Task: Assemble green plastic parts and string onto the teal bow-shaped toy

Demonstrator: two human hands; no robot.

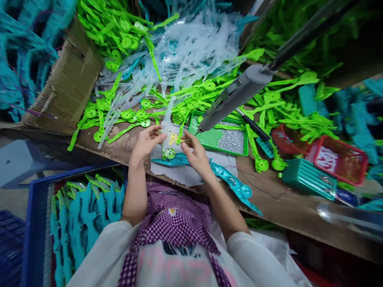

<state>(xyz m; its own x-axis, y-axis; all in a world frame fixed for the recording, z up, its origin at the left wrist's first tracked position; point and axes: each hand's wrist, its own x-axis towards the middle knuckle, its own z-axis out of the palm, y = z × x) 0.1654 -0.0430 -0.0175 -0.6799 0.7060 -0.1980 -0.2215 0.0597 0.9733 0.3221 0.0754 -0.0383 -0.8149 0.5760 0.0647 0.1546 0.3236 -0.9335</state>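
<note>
My left hand (146, 143) is closed, thumb and fingers pinched at the lower end of a translucent plastic strip (169, 111). Across from it, my right hand (196, 153) has its thumb and forefinger together at a narrow bright green plastic piece (181, 129). Between the hands is a pale surface with a yellow cartoon figure (173, 137). Just below lies a green disc (169, 153), beside a turquoise plastic gun-shaped half shell (176, 160) on a white cloth (191, 177). Another turquoise shell (233, 183) lies right of my right wrist.
A grey power screwdriver (236, 95) hangs over a green tray (245, 148) of small metal screws. Heaps of green parts (125, 36) and translucent strips (197, 40) cover the back. Red baskets (338, 159) stand right; a blue crate (36, 223) of turquoise shells stands lower left.
</note>
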